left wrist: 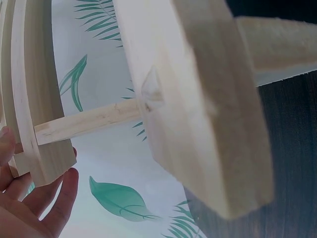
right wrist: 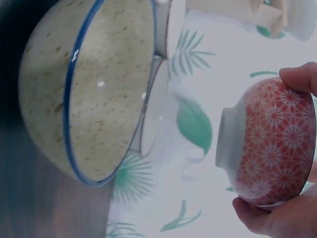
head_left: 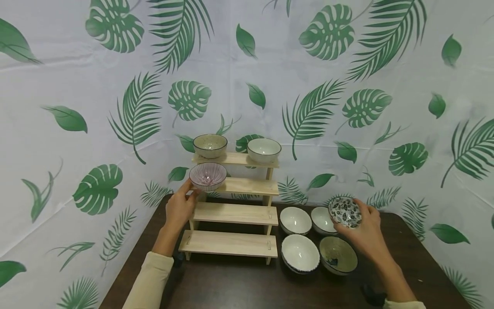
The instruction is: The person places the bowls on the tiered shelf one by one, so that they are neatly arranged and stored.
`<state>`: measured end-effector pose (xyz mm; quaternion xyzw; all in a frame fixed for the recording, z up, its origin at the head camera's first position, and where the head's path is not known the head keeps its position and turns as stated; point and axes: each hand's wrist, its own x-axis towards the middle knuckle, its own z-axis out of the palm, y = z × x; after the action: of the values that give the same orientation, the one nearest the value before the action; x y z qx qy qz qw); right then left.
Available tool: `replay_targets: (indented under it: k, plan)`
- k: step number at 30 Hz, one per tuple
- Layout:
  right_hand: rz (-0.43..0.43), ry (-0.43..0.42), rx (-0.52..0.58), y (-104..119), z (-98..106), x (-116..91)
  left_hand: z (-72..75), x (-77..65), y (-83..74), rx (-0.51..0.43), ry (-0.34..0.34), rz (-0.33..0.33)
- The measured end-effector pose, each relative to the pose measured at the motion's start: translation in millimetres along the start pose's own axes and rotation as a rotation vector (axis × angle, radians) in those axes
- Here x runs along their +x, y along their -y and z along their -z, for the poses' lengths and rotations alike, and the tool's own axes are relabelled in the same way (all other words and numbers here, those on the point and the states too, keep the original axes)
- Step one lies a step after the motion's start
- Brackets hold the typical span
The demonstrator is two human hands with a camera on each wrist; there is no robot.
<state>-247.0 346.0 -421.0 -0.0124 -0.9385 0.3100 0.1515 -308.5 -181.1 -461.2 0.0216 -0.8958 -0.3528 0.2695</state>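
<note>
My left hand [head_left: 180,210] is at the left end of the wooden tiered stand [head_left: 235,213], gripping a pink-striped bowl [head_left: 208,176] by its side. The bowl is at the second tier from the top; whether it touches the board cannot be told. In the left wrist view the fingers [left wrist: 62,198] show beside a shelf end [left wrist: 49,168], and the bowl is hidden. My right hand [head_left: 366,229] holds a small bowl [head_left: 345,212], tilted, its inside dark-flowered and its outside [right wrist: 277,141] red-patterned. It is raised above the bowls on the right of the table.
A speckled beige bowl [head_left: 210,146] and a white bowl [head_left: 264,149] stand on the top tier. Right of the stand are white bowls [head_left: 295,220], [head_left: 300,253] and an olive bowl [head_left: 338,255], with another white bowl [head_left: 322,219] behind. A leaf-patterned cloth [head_left: 247,86] hangs behind the dark table [head_left: 227,283].
</note>
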Motion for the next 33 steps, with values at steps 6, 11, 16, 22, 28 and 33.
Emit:
replay_targets:
  k: [6, 11, 16, 22, 28, 33]
  plan:
    - [0.029, -0.023, 0.000, 12.6, 2.4, -3.5, -1.3, 1.3, 0.8, -0.002, -0.004, -0.004]
    - [0.043, -0.018, 0.002, 26.9, 6.7, -9.6, -1.8, 1.4, 1.7, -0.002, 0.012, 0.012]
    - [0.071, -0.026, 0.002, 43.7, 10.1, -13.6, -1.0, 1.4, 0.7, -0.003, 0.014, 0.012]
    - [0.117, -0.010, 0.010, 59.2, 14.0, -18.1, -1.7, 2.4, 1.1, -0.005, 0.015, 0.009]
    - [0.158, -0.008, 0.014, 69.4, 13.2, -22.8, -2.3, 3.1, 1.6, -0.007, 0.017, 0.004]
    - [0.193, -0.013, 0.011, 75.6, 12.3, -24.9, -2.3, 2.4, 2.3, -0.003, 0.019, 0.009]
